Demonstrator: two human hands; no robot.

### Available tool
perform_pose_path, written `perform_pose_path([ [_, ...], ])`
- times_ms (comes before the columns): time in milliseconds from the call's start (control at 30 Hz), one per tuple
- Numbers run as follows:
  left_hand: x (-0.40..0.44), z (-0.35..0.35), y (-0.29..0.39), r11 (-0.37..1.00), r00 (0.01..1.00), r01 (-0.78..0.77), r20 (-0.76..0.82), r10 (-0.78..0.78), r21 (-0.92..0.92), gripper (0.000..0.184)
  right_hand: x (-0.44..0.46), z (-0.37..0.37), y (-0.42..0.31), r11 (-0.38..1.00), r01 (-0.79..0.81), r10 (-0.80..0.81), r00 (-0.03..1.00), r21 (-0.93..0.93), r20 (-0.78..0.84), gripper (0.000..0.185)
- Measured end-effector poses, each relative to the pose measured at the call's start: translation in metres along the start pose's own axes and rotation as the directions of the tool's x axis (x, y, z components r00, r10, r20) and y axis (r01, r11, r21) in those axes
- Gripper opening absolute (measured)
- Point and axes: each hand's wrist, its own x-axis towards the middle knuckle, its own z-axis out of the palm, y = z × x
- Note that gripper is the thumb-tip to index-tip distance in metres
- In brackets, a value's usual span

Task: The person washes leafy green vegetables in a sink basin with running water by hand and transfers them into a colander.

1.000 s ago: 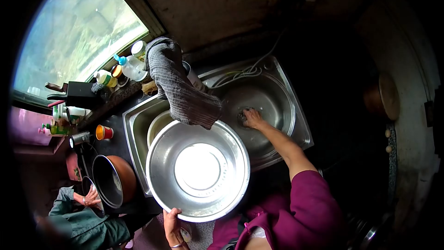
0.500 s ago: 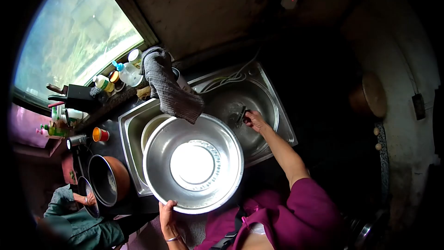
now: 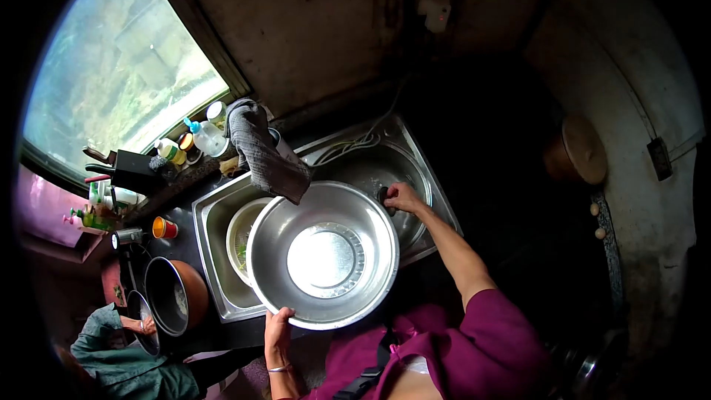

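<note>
Two bare hands over a double-bowl sink (image 3: 438, 211); the left hand (image 3: 277, 335) grips the near rim of a round metal basin (image 3: 268, 255), with the thumb over the edge; the right hand (image 3: 404, 198) has its fingers bent about a small dark pad (image 3: 383, 194) beside the basin's far right rim; whether pad and rim touch cannot be told. Compared with one second earlier, when the right hand was down on the floor of the right bowl, it is now raised with the pad, which brings pad and basin close together; the pale strainer (image 3: 238, 231) in the left bowl, with green bits (image 3: 241, 252) inside, shows more fully. The basin lies across the middle of the sink and overhangs its near edge; whether it rests there is hidden; its mouth faces up toward the viewer, and, being round, it has no long axis; the pad's long axis is too obscured to fix. A grey cloth (image 3: 266, 152) hangs down to the basin's far rim; at left, an orange-brown pot (image 3: 194, 292) stands on the bench (image 3: 185, 248).
</note>
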Motion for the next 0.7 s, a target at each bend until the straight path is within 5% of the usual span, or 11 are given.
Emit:
perform_pose_path([
  [67,0.005,0.01,0.001,0.999,1.0,0.023,-0.011,-0.023,0.046,0.035,0.001,-0.021,-0.022,0.968,-0.126,0.13,0.991,0.217,-0.005,0.027],
  [133,0.015,0.02,-0.002,1.0,0.995,0.01,0.095,-0.011,0.006,0.033,0.013,-0.045,-0.029,0.995,0.072,-0.068,0.996,0.066,-0.055,0.028],
  [267,0.025,0.06,0.001,0.999,0.993,-0.011,0.115,0.015,-0.036,0.024,0.027,-0.107,-0.081,0.941,0.175,-0.243,0.945,-0.289,-0.22,0.03],
  [300,0.036,0.062,-0.001,0.996,0.988,0.017,0.154,-0.031,0.092,0.024,0.031,-0.119,-0.088,0.923,0.092,-0.195,0.949,-0.374,-0.246,0.032],
  [400,0.06,0.085,-0.012,0.999,0.971,-0.03,0.237,0.036,-0.031,0.023,0.041,-0.144,-0.104,0.801,-0.09,-0.086,0.961,-0.592,-0.262,0.031],
  [700,0.1,0.123,-0.018,0.999,0.966,-0.021,0.257,0.032,-0.045,0.021,0.095,-0.114,-0.136,0.749,0.117,-0.238,0.966,-0.652,-0.1,0.03],
])
